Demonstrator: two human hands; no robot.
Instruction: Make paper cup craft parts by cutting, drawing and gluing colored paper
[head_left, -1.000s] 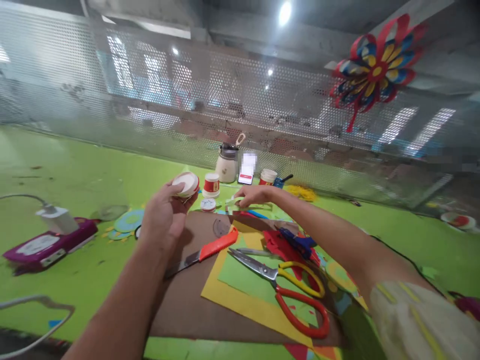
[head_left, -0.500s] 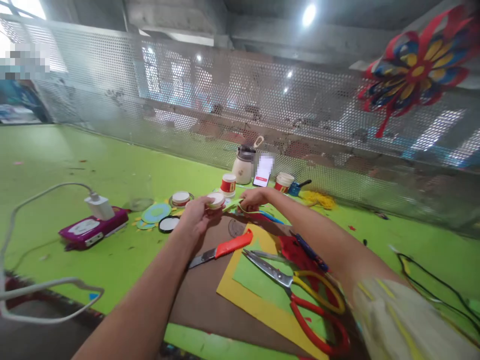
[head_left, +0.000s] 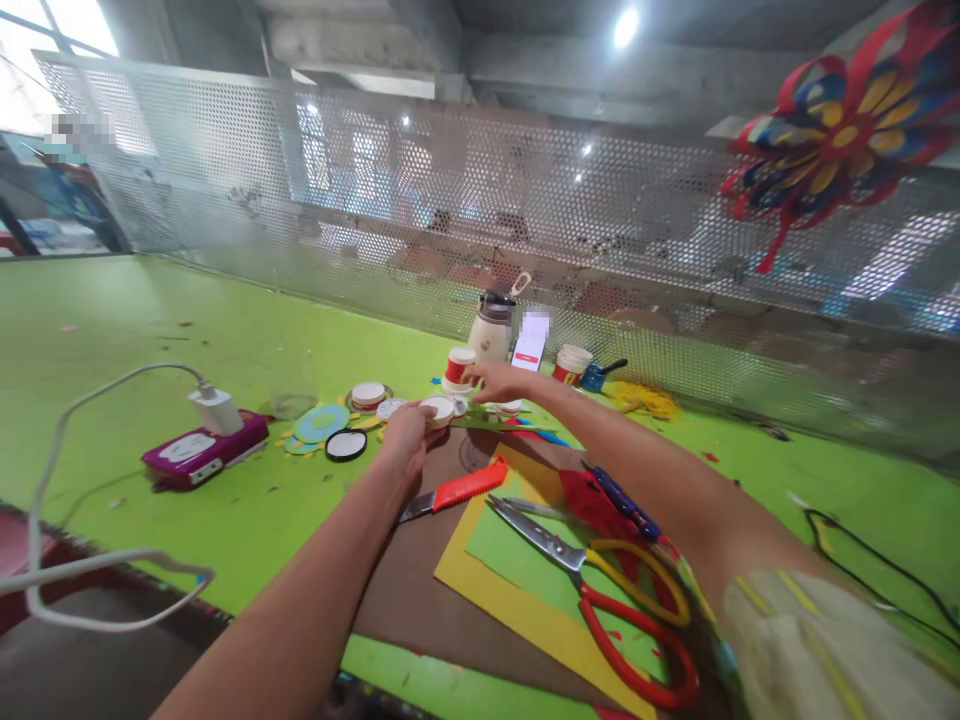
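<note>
My left hand (head_left: 407,440) is closed on the edge of a short white cup piece (head_left: 438,410), its round white face turned up. Fingers stretched out, my right hand (head_left: 499,381) reaches beside a red-and-white paper cup (head_left: 460,368); whether it touches the cup is unclear. A light green paper strip (head_left: 517,421) lies below my right hand. Nearer to me, a red-handled utility knife (head_left: 469,486) and large scissors (head_left: 574,560) with red and yellow handles rest on a brown board (head_left: 420,600) and on green and yellow paper sheets (head_left: 469,570).
Blue-green paper discs (head_left: 321,424), a black-rimmed lid (head_left: 346,445) and a purple power strip (head_left: 199,455) with a white charger lie left. Behind stand a beige jug (head_left: 491,332), a phone (head_left: 529,350) and stacked cups (head_left: 572,364). Yellow shreds (head_left: 646,399) lie to the right.
My right hand has let go of the light green strip and moved up and left to the red-and-white cup. The left hand keeps its hold on the white cup piece.
</note>
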